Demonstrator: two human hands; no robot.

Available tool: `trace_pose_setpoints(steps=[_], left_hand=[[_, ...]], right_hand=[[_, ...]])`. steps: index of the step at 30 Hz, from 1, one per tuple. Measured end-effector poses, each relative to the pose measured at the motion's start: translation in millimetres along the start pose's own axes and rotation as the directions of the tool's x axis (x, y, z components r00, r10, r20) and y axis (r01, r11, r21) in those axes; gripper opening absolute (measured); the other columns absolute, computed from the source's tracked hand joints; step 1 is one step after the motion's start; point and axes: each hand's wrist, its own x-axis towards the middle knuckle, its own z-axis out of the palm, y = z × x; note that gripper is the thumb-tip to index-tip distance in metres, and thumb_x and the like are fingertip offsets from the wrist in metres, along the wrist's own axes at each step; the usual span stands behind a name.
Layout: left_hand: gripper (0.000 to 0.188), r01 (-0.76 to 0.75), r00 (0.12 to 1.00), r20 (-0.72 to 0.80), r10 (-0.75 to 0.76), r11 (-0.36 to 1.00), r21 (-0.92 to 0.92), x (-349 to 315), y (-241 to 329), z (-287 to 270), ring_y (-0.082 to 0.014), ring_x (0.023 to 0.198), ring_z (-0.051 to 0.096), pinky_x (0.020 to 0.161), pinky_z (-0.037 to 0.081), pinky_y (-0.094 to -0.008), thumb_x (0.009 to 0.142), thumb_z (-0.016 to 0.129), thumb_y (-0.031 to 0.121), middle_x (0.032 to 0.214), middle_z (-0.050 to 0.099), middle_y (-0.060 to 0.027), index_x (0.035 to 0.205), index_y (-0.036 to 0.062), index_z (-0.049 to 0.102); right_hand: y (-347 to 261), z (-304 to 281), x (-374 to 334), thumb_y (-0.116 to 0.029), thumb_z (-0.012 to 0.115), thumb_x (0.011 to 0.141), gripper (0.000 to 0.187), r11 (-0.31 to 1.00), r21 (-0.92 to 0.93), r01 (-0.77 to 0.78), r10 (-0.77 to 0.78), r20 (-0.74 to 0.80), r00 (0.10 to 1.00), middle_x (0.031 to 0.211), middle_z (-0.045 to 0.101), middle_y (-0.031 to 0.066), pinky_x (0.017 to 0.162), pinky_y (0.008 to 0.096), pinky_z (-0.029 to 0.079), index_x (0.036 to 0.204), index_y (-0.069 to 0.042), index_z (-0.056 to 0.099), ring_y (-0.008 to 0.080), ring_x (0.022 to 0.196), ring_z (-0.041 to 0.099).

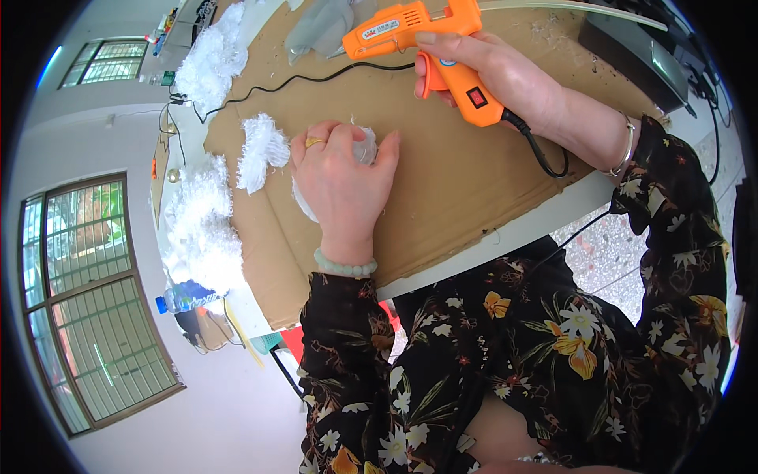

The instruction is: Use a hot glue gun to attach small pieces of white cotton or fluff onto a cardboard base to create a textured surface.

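Observation:
My right hand [521, 79] is wrapped round the handle of an orange hot glue gun [467, 88], with fingers at its trigger. The gun's nozzle end points left, and a pale glue stick [553, 6] runs out of its back. My left hand [343, 174] is bent over a clear, rounded piece [364, 147] and grips it just above the cardboard [450, 197]. Some white fuzzy material shows beside that hand's wrist; how it joins the clear piece is hidden. Left of my fingers lies a strip of white fluffy trim [262, 152].
Heaps of white fluffy trim lie along the table's left side [201, 225] and far left [212, 63]. A bottle with a blue cap [185, 297] is at the left edge. A black cord [292, 77] crosses the cardboard. A dark box [632, 59] stands far right, near a grey translucent bag [320, 30].

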Motion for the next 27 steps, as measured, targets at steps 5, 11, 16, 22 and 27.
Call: trace_pose_setpoints(steps=[5, 11, 16, 22, 27], left_hand=[[0.012, 0.072, 0.997, 0.039, -0.07, 0.996, -0.061, 1.3, -8.8, 18.7, -0.0307, 0.079, 0.057, 0.079, 0.043, -0.0418, 0.07, 0.07, 0.011, 0.075, 0.062, -0.0112, 0.068, 0.0049, 0.06], [0.008, 0.232, 0.972, 0.047, -0.229, 0.97, -0.068, -15.1, -24.6, -2.1, -0.0313, 0.082, 0.058, 0.086, 0.042, -0.0423, 0.07, 0.067, 0.008, 0.072, 0.062, -0.0125, 0.071, 0.0048, 0.06], [0.01, 0.218, 0.975, 0.068, -0.212, 0.971, -0.099, -8.7, -17.7, 8.9, -0.0298, 0.085, 0.059, 0.091, 0.04, -0.0413, 0.07, 0.068, 0.007, 0.073, 0.062, -0.012, 0.078, 0.0059, 0.062], [0.014, 0.006, 0.996, 0.091, 0.006, 0.991, -0.136, -6.1, -21.6, -5.7, -0.0278, 0.088, 0.06, 0.094, 0.039, -0.0429, 0.072, 0.067, 0.004, 0.086, 0.064, -0.0109, 0.085, 0.0086, 0.067], [0.018, -0.104, 0.976, 0.191, 0.105, 0.994, -0.015, -7.9, -28.6, -12.3, -0.03, 0.094, 0.059, 0.095, 0.038, -0.0428, 0.075, 0.062, 0.002, 0.091, 0.065, -0.0094, 0.09, 0.0087, 0.07]], right_hand=[[-0.5, -4.5, -3.4, -0.041, 0.052, 0.094, 0.036, 1.0, 0.004, 0.01, -0.01, -0.022, 1.0, 0.084, 0.064, 0.0031, 0.065, 0.0228, 0.047, 0.097, -0.006, 0.059, 0.0081, 0.077, 0.061], [-4.8, 11.0, 1.6, -0.04, 0.05, 0.094, 0.036, 1.0, -0.011, 0.017, -0.017, 0.036, 0.999, 0.082, 0.065, 0.0054, 0.064, 0.0234, 0.046, 0.092, -0.006, 0.06, 0.0089, 0.073, 0.058], [1.0, 1.4, -0.8, -0.039, 0.049, 0.095, 0.036, 0.999, -0.022, 0.029, -0.03, -0.009, 1.0, 0.082, 0.064, 0.0058, 0.064, 0.0235, 0.046, 0.091, -0.005, 0.06, 0.0092, 0.072, 0.057], [-0.7, 4.3, -1.5, -0.04, 0.05, 0.095, 0.036, 0.999, -0.03, 0.011, -0.011, -0.016, 1.0, 0.082, 0.064, 0.0055, 0.064, 0.0234, 0.046, 0.093, -0.005, 0.06, 0.0092, 0.074, 0.059], [-2.4, 2.0, -2.6, -0.04, 0.051, 0.094, 0.036, 1.0, -0.018, 0.003, -0.003, -0.001, 1.0, 0.082, 0.064, 0.0046, 0.064, 0.0234, 0.047, 0.094, -0.005, 0.059, 0.0086, 0.075, 0.059]])
